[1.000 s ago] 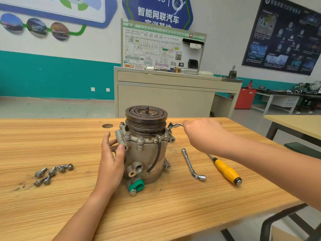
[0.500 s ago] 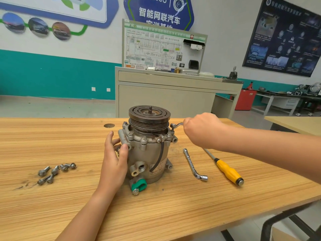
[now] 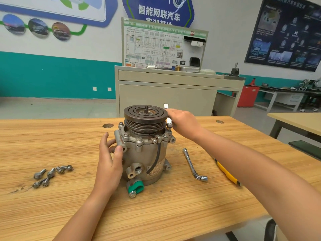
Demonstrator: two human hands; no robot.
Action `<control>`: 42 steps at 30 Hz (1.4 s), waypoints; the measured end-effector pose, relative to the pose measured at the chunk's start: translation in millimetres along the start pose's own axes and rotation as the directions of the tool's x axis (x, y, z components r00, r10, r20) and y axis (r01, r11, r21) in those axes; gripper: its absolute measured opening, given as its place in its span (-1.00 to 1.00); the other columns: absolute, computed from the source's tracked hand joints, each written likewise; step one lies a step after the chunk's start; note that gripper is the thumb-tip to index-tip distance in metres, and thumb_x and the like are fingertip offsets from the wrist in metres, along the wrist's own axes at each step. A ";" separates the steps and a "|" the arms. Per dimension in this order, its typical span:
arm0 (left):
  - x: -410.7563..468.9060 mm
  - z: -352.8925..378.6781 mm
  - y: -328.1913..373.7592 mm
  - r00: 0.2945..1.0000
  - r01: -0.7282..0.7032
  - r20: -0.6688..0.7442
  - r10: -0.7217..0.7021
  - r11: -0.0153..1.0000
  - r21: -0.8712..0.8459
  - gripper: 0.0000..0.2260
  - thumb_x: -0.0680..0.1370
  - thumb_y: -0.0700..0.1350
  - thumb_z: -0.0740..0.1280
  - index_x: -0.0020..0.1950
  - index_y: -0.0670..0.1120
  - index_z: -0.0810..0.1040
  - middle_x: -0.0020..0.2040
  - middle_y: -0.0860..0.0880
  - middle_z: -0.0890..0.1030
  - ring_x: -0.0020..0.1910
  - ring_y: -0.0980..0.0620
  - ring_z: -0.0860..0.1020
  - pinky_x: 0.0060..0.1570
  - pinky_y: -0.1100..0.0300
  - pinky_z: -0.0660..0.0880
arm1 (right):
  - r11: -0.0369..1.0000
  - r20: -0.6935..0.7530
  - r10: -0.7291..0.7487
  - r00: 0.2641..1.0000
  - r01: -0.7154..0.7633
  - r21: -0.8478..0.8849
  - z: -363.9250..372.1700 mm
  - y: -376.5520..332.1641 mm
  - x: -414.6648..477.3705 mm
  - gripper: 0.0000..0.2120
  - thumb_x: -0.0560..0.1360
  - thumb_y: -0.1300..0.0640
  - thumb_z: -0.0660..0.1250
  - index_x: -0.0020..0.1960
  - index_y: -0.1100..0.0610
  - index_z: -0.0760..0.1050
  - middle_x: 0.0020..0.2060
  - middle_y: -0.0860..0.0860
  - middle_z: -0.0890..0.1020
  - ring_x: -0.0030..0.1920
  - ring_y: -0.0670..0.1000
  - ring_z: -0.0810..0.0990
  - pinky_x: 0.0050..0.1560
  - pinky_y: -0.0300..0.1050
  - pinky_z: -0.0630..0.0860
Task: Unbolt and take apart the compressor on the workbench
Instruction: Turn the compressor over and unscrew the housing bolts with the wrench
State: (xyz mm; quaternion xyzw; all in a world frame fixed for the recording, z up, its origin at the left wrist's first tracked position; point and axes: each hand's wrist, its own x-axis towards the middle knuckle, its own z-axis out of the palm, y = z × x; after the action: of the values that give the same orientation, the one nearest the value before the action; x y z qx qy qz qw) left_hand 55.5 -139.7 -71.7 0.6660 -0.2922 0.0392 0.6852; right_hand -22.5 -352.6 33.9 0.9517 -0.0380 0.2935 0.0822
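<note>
The right hand [image 3: 184,125] has swung in from the right. A second ago it held the small wrench [image 3: 169,121] out to the right of the compressor [image 3: 144,153]. Now it sits tight against the pulley [image 3: 145,115], towards the far side, with its fingers grasping the wrench. The wrench head stands on the bolt [image 3: 169,130] at the right of the top flange. That bolt appears to stand a little proud of the flange, so it seems to be backing out, though the view is too small to be sure.

The left hand [image 3: 109,164] has barely moved. Its thumb presses on the left lug of the housing and its fingers lie fairly straight along the side, bracing the body against the turn.

The compressor stands upright in the middle of the table [image 3: 173,214], pulley up. Removed bolts [image 3: 52,173] lie in a loose group to the left. An L-shaped socket wrench [image 3: 192,166] and a yellow-handled screwdriver [image 3: 225,173] lie to the right. Several flange bolts are still seated, so the unbolting is probably only partly done.
</note>
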 end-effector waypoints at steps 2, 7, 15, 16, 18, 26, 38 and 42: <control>-0.4 -1.9 -0.1 1.000 -0.009 -0.023 0.009 1.000 -0.005 -0.32 0.41 0.27 0.07 0.50 0.11 0.06 0.34 0.10 0.32 0.28 0.04 0.41 0.19 0.08 0.43 | 0.975 -0.141 0.176 0.974 -0.152 0.164 0.6 -1.0 -5.1 -0.76 0.58 0.25 0.16 0.20 0.25 0.48 -0.05 0.19 0.65 -0.10 0.18 0.62 -0.18 -0.03 0.51; -3.3 -7.0 14.0 0.982 -0.118 -0.141 0.129 0.990 0.082 -0.32 0.41 0.23 0.04 0.49 0.01 0.10 0.34 0.10 0.24 0.28 0.15 0.33 0.14 0.29 0.28 | 0.740 -0.358 0.572 0.738 -0.277 0.613 -7.5 -8.0 -33.4 -0.82 0.60 0.16 0.12 -0.03 0.24 0.45 -0.35 0.12 0.58 -0.36 0.12 0.56 -0.32 0.08 0.50; 13.4 19.2 120.1 0.632 -0.764 0.121 0.766 0.588 0.267 -0.77 0.52 -0.10 0.25 0.15 -0.10 0.51 0.01 0.08 0.54 0.03 0.18 0.50 0.11 0.28 0.39 | 0.535 -0.217 0.685 0.696 -0.277 0.799 42.1 -47.3 -95.3 -0.82 0.60 0.16 0.11 -0.13 0.00 0.41 -0.55 -0.08 0.31 -0.53 -0.10 0.28 -0.50 -0.16 0.18; 20.2 26.3 133.4 0.580 -0.811 0.231 0.781 0.525 0.260 -0.80 0.51 -0.11 0.28 0.09 -0.13 0.57 -0.05 0.10 0.57 -0.03 0.18 0.52 0.05 0.26 0.41 | 0.500 -0.202 0.699 0.686 -0.267 0.823 45.2 -50.7 -97.5 -0.82 0.59 0.15 0.11 -0.13 -0.02 0.41 -0.56 -0.08 0.32 -0.54 -0.11 0.28 -0.50 -0.18 0.18; 34.1 40.9 150.9 0.526 -0.850 0.510 0.680 0.444 0.285 -0.82 0.51 -0.13 0.31 0.04 -0.15 0.63 -0.08 0.07 0.63 -0.07 0.12 0.55 0.02 0.23 0.41 | 0.442 -0.176 0.710 0.682 -0.237 0.865 47.7 -54.7 -100.5 -0.85 0.58 0.05 0.10 -0.13 -0.07 0.39 -0.55 -0.10 0.37 -0.54 -0.13 0.27 -0.50 -0.18 0.19; 70.7 80.0 149.4 0.566 -0.825 0.821 -0.079 -0.051 0.564 -0.79 0.59 -0.06 0.23 0.18 0.06 0.56 0.14 0.06 0.58 0.16 0.03 0.48 0.31 -0.06 0.17 | 0.358 -0.065 0.685 0.725 -0.257 0.898 56.7 -56.9 -113.3 -0.71 0.44 -0.21 0.04 -0.18 -0.04 0.40 -0.54 -0.11 0.40 -0.52 -0.15 0.30 -0.48 -0.25 0.22; 75.1 -43.2 176.0 0.824 -0.566 0.400 0.401 0.610 0.554 -0.89 0.44 -0.13 0.44 -0.12 0.07 0.57 -0.19 0.14 0.57 -0.23 0.33 0.53 -0.11 0.38 0.44 | 0.316 0.019 0.654 0.756 -0.295 0.902 57.0 -56.6 -116.2 -0.80 0.57 0.05 0.14 -0.23 0.01 0.38 -0.57 -0.10 0.35 -0.53 -0.15 0.25 -0.49 -0.19 0.21; 38.2 -125.4 96.1 0.995 -0.080 0.098 0.017 0.724 0.685 -0.85 0.44 -0.18 0.46 -0.16 0.07 0.56 -0.20 0.02 0.62 -0.20 0.16 0.57 -0.30 0.42 0.42 | 0.328 0.006 0.647 0.763 -0.286 0.900 57.8 -58.3 -116.5 -0.79 0.56 0.06 0.17 -0.25 -0.01 0.40 -0.59 -0.12 0.36 -0.56 -0.15 0.26 -0.56 -0.32 0.18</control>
State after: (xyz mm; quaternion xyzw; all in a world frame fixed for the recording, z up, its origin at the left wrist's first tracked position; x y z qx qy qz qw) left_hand 88.2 -24.6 38.4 0.8655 -0.3032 0.1343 0.3753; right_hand -79.6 -302.8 -86.8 0.7333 -0.1479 0.4481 -0.4896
